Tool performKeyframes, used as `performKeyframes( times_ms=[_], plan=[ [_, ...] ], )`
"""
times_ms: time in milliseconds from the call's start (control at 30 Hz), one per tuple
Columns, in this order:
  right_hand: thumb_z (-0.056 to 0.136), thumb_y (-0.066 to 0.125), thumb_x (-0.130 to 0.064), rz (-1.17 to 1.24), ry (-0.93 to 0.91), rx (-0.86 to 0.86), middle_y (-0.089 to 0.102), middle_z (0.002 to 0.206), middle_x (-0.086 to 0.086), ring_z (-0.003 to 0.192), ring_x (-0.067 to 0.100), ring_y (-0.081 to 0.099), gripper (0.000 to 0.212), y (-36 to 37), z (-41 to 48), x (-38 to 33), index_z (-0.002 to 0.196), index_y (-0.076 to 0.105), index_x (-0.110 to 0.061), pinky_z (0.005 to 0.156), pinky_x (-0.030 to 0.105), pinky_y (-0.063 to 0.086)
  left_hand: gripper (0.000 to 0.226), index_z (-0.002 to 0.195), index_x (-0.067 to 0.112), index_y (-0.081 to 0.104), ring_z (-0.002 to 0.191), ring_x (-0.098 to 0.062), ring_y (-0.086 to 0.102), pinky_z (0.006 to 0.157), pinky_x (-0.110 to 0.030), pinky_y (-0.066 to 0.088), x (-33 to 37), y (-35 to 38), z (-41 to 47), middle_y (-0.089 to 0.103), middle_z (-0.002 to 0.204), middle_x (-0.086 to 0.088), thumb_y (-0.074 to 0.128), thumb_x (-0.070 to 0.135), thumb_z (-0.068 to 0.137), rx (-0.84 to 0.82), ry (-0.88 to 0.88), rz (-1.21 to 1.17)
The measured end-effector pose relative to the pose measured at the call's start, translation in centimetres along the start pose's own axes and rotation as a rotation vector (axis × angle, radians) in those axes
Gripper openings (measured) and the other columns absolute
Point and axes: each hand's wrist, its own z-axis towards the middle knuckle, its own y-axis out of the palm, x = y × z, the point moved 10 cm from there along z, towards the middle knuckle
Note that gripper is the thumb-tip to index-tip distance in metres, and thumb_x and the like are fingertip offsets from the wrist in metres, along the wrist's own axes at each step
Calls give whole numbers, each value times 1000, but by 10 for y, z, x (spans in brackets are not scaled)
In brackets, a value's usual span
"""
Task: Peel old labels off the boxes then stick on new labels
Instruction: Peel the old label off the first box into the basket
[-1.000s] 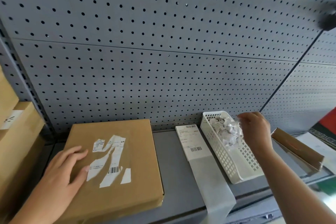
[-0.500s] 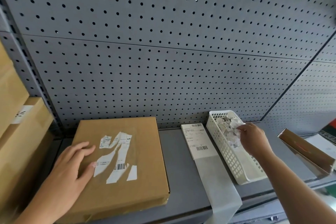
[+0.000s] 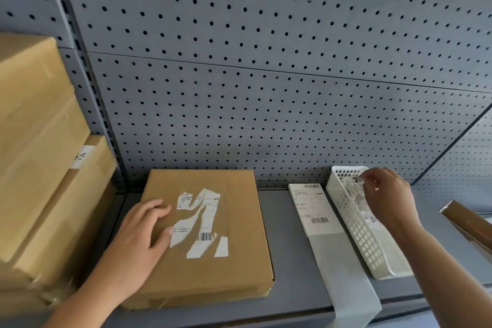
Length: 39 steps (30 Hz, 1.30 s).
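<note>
A flat brown cardboard box (image 3: pixel 234 269) lies on the grey shelf (image 3: pixel 290 261). Torn white remnants of an old label (image 3: pixel 201 224) still stick to its top. My left hand (image 3: pixel 138 245) rests flat on the box's left half, fingers straight. A strip of new labels (image 3: pixel 310 208) on backing paper lies to the right of the box and hangs over the shelf's front edge. My right hand (image 3: pixel 388 194) is over the white plastic basket (image 3: pixel 359 231) of peeled label scraps, fingers curled at the scraps; whether it still pinches one I cannot tell.
Stacked brown boxes (image 3: pixel 40 168) fill the left side. A grey pegboard wall (image 3: pixel 266 74) stands behind the shelf. An open brown carton flap (image 3: pixel 468 224) juts in at the right edge.
My right hand has dropped from above the basket into its far end with the crumpled scrap. The view has shifted right and down. My left hand stays on the box.
</note>
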Motion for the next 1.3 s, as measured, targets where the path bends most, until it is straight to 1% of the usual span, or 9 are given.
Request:
performKeyframes(
  times_ms=[133, 267, 333, 467, 600, 700, 967, 1133, 1300],
  plan=[
    [94, 56, -5, 87, -91, -111, 65, 98, -1, 81, 19, 54, 20, 30, -16, -68, 98, 72, -17, 72, 25, 31, 50, 148, 29, 41, 138, 13, 11, 117, -22, 19, 2, -2, -3, 24, 152, 26, 47, 44, 101, 8, 3, -27],
    [94, 59, -7, 240, -239, -255, 63, 91, -10, 80, 6, 59, 17, 73, -38, -134, 96, 71, -18, 70, 19, 42, 48, 147, 29, 42, 143, 10, 12, 115, -19, 21, 3, -3, -4, 23, 152, 26, 45, 45, 102, 22, 23, -32],
    [93, 61, -6, 284, -304, -301, 66, 91, -8, 79, 7, 59, 17, 90, -49, -165, 94, 72, -19, 73, 22, 46, 47, 147, 30, 42, 143, 11, 11, 113, -16, 19, 3, -3, -5, 22, 151, 27, 44, 45, 103, 25, 26, -36],
    [92, 58, -5, 364, -403, -422, 61, 91, -16, 80, 2, 54, 20, 114, -73, -226, 96, 71, -20, 70, 8, 39, 47, 148, 31, 40, 144, 11, 7, 112, -13, 16, 5, -5, -6, 18, 152, 28, 42, 46, 103, 31, 31, -40],
    [96, 54, -7, 385, -477, -532, 56, 92, -21, 78, 4, 56, 20, 139, -92, -273, 102, 68, -20, 72, 19, 46, 47, 149, 30, 39, 144, 13, 6, 111, -12, 15, 6, -6, -7, 18, 152, 29, 42, 44, 104, 41, 32, -64],
    [96, 53, -8, 371, -507, -573, 61, 95, -11, 73, 8, 57, 21, 157, -101, -295, 105, 69, -20, 71, 30, 51, 47, 150, 29, 40, 141, 16, 4, 107, -7, 12, 6, -6, -6, 18, 152, 29, 43, 43, 105, 53, 41, -71],
    [100, 51, -22, 280, -505, -566, 60, 103, -17, 78, 7, 59, 21, 177, -104, -303, 107, 68, -32, 69, 31, 52, 47, 148, 24, 43, 142, 16, 3, 95, 6, 10, 9, -2, -5, 20, 153, 25, 44, 42, 105, 75, 84, -51],
    [101, 49, -30, 213, -510, -540, 63, 105, -16, 89, 10, 60, 21, 181, -104, -308, 110, 67, -36, 73, 34, 52, 47, 149, 26, 41, 143, 15, 4, 96, 4, 13, 10, -3, -6, 17, 154, 27, 43, 42, 105, 79, 83, -61],
    [103, 46, -32, 176, -527, -497, 65, 107, -16, 96, 10, 60, 22, 181, -105, -309, 111, 66, -35, 74, 35, 53, 46, 149, 24, 42, 137, 22, 0, 93, 9, 8, 12, -3, -6, 18, 153, 26, 44, 40, 105, 69, 90, -66]
  ],
)
